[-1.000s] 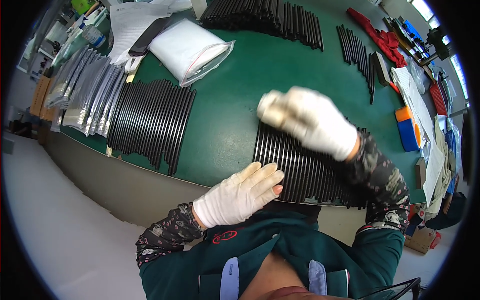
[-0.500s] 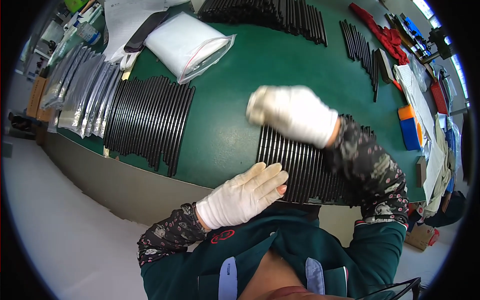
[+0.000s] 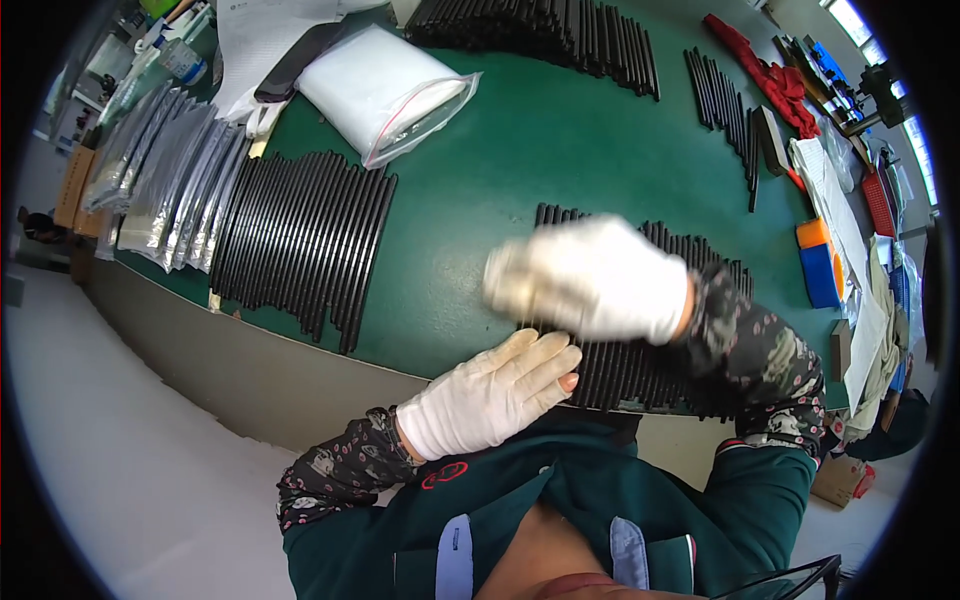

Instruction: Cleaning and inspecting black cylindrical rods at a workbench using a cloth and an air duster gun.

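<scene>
A row of slim black rods (image 3: pixel 640 378) lies side by side at the table's near edge, in front of me. My left hand (image 3: pixel 487 396), in a white glove, rests flat at the near left corner of this row. Its fingers are stretched out, and one bare fingertip shows. Over the middle left of the same rods is my right hand (image 3: pixel 590 280), also gloved and blurred by motion. Its fingers look curled in; whatever they may hold is hidden. Further left lies a second row of black rods (image 3: pixel 300 240), touched by neither hand.
Clear plastic sleeves (image 3: pixel 170 190) are stacked at the left. A white plastic-bagged bundle (image 3: pixel 375 85) and a black phone-like object (image 3: pixel 297 62) lie behind. More rods (image 3: pixel 540 30) are piled at the far edge. Red cloth (image 3: pixel 770 80) and orange-blue tape rolls (image 3: pixel 820 270) lie right.
My right hand has moved toward me along the rods, so their far ends now show beyond it. My left hand has stayed almost in place.
</scene>
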Action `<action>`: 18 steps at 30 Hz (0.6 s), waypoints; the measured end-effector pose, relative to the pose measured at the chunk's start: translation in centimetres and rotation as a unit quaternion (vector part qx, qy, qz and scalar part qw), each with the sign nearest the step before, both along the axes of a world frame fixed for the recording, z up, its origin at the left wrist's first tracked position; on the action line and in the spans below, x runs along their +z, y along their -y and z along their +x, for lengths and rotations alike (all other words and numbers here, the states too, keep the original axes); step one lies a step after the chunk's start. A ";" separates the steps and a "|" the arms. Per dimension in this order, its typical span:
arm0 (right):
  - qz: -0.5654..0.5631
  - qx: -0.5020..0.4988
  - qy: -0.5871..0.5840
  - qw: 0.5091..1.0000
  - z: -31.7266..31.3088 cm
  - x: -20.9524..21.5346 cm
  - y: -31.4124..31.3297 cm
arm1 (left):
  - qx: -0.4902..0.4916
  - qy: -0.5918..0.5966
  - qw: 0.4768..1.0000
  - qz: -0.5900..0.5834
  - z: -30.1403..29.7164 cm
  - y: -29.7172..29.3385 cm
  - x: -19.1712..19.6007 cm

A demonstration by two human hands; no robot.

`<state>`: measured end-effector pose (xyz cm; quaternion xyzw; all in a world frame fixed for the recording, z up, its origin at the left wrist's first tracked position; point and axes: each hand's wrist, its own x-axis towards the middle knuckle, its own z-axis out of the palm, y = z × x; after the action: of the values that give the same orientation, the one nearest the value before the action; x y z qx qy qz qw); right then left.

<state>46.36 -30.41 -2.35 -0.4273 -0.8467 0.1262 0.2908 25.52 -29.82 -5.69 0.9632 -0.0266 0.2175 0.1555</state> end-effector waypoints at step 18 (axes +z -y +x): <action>0.031 -0.166 0.088 0.982 2.0 0.2 -1.3 | -0.017 0.001 1.000 -0.008 0.4 -0.6 0.1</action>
<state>48.35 -29.14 -2.11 -0.5624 -0.7897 0.0113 0.2451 25.87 -29.25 -5.64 0.9611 -0.0411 0.2163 0.1670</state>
